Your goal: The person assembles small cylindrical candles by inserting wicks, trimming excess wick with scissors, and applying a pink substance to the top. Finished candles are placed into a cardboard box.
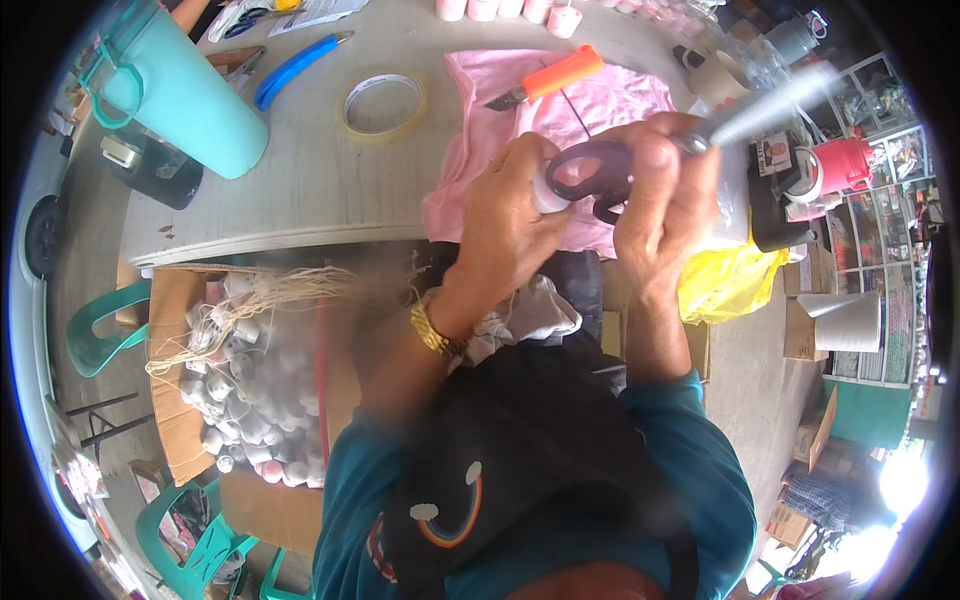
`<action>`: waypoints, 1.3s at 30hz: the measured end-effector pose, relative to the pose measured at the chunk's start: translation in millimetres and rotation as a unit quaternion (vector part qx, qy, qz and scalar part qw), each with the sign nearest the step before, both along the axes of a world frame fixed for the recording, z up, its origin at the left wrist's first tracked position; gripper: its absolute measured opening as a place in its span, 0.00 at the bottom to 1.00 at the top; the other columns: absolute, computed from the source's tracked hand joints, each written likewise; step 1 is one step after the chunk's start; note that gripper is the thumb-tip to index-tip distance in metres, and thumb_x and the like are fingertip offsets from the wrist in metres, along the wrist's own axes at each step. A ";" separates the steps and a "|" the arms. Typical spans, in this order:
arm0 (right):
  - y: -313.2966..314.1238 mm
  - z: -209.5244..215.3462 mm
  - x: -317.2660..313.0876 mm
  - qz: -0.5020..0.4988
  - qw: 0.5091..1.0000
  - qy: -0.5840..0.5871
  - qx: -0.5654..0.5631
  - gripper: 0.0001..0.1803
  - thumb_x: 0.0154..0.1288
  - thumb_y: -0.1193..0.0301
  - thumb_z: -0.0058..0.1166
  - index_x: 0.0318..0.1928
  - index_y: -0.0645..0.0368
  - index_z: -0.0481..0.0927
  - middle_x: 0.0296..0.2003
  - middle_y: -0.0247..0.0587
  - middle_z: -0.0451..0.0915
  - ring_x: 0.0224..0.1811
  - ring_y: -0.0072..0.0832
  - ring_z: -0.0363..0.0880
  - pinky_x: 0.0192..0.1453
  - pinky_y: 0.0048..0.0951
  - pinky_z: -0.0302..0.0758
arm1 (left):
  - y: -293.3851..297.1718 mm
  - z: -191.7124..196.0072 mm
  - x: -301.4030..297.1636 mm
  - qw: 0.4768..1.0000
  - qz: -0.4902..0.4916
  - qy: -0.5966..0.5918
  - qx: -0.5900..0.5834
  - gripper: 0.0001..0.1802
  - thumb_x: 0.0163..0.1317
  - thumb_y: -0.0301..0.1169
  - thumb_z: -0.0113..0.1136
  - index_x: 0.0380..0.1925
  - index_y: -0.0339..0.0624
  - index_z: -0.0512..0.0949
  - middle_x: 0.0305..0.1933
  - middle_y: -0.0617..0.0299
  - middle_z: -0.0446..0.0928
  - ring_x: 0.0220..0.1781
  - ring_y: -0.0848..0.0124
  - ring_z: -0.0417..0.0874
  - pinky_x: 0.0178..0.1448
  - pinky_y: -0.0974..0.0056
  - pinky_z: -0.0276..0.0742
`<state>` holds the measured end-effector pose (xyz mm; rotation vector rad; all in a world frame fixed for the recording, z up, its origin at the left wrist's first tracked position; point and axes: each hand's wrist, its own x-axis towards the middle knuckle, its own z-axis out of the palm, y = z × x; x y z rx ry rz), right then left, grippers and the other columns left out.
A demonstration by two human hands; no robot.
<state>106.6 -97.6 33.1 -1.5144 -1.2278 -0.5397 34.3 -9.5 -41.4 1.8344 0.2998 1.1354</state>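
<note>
My left hand is closed around a small white cylinder, mostly hidden by the fingers. My right hand grips a pair of scissors around the pivot. Their dark purple handle loops lie beside the white cylinder, and the blades point up and right, smeared by motion. Both hands are over the near edge of a pink cloth on the table. On the cloth, beyond the hands, lies a knife with an orange handle and a dark, worn blade.
Left on the table are a tape roll, a blue cutter, a teal tumbler and a black container. Pink-white cups stand far back. A cardboard box holds white cylinders and strings; a yellow bag hangs right.
</note>
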 end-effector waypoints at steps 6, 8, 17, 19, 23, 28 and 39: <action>-25.9 -0.7 17.4 0.199 0.883 0.410 0.109 0.15 0.74 0.60 0.43 0.36 0.59 0.71 0.29 0.40 0.79 0.26 0.22 0.79 0.27 0.21 0.74 | -4.5 23.8 -15.5 0.997 -0.018 -0.007 0.076 0.16 0.52 0.24 0.64 0.42 0.37 0.73 0.42 0.54 0.76 0.46 0.68 0.79 0.50 0.66 0.73; -34.5 -4.5 18.2 0.260 0.819 0.508 0.059 0.16 0.74 0.60 0.42 0.34 0.59 0.71 0.31 0.42 0.79 0.32 0.26 0.81 0.35 0.28 0.77 | -7.4 34.2 -23.6 0.994 -0.092 -0.050 0.007 0.18 0.56 0.27 0.63 0.46 0.37 0.70 0.45 0.53 0.72 0.46 0.63 0.75 0.49 0.62 0.72; -71.5 -27.4 -10.5 0.347 0.758 0.552 0.017 0.14 0.67 0.62 0.54 0.34 0.60 0.76 0.29 0.37 0.78 0.29 0.22 0.76 0.36 0.21 0.73 | -26.8 66.8 -67.9 0.979 -0.111 -0.073 0.157 0.26 0.51 0.30 0.72 0.49 0.36 0.73 0.48 0.57 0.70 0.52 0.68 0.73 0.59 0.63 0.68; -79.2 -13.1 -3.6 0.351 0.763 0.541 -0.036 0.16 0.67 0.59 0.54 0.31 0.60 0.74 0.27 0.37 0.77 0.27 0.20 0.75 0.32 0.20 0.72 | -24.3 65.2 -74.3 0.978 -0.155 -0.014 0.142 0.27 0.50 0.31 0.74 0.49 0.37 0.73 0.47 0.58 0.71 0.50 0.70 0.74 0.57 0.64 0.69; -76.2 0.6 -5.0 0.289 0.782 0.542 -0.102 0.17 0.66 0.57 0.55 0.30 0.58 0.72 0.23 0.37 0.71 0.27 0.22 0.69 0.30 0.21 0.67 | -27.6 53.3 -75.1 0.964 -0.258 0.065 0.002 0.25 0.52 0.25 0.70 0.48 0.38 0.69 0.43 0.60 0.72 0.47 0.75 0.75 0.50 0.67 0.73; -58.6 -7.3 12.3 0.335 0.744 0.568 -0.109 0.16 0.68 0.58 0.53 0.33 0.58 0.73 0.26 0.42 0.74 0.29 0.27 0.73 0.32 0.25 0.71 | -20.9 43.4 -72.8 0.943 -0.312 0.108 -0.035 0.21 0.55 0.19 0.61 0.47 0.38 0.65 0.42 0.62 0.72 0.49 0.76 0.75 0.50 0.67 0.72; -32.6 -5.0 -0.7 0.239 0.747 0.579 -0.221 0.13 0.70 0.63 0.54 0.42 0.61 0.78 0.27 0.37 0.80 0.21 0.25 0.80 0.25 0.25 0.78 | 26.1 40.1 -59.1 0.894 -0.281 0.018 -0.350 0.18 0.68 0.35 0.39 0.52 0.39 0.71 0.46 0.53 0.75 0.31 0.74 0.75 0.49 0.60 0.78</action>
